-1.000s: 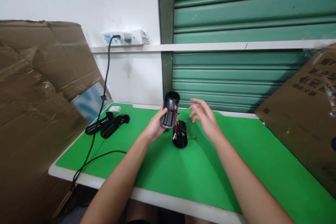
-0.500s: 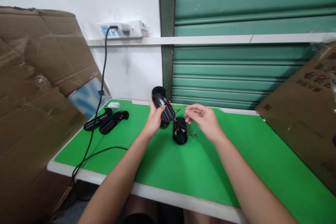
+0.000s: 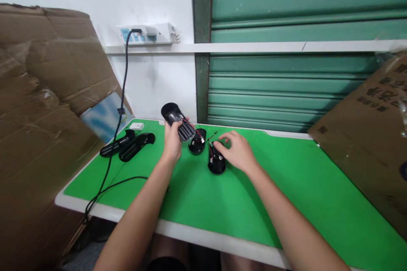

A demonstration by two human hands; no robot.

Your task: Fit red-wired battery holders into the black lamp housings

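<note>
My left hand grips a black curved plastic shell, raised above the back of the green table, with thin red and black wires inside it. My right hand is beside a second black shell that lies on the table with red wires and white connectors in it. Its thumb and forefinger are apart near that shell's upper edge, with nothing visible between them. A third black wired piece rests between the two, just below the raised shell.
Two black curved pieces and a white adapter lie at the table's back left. A black cable hangs from a power strip across the left side. Cardboard stands at left and right.
My left hand has moved left with the shell, uncovering the third piece. My right hand has let go of the red wire and come down and left to the shell on the table.
</note>
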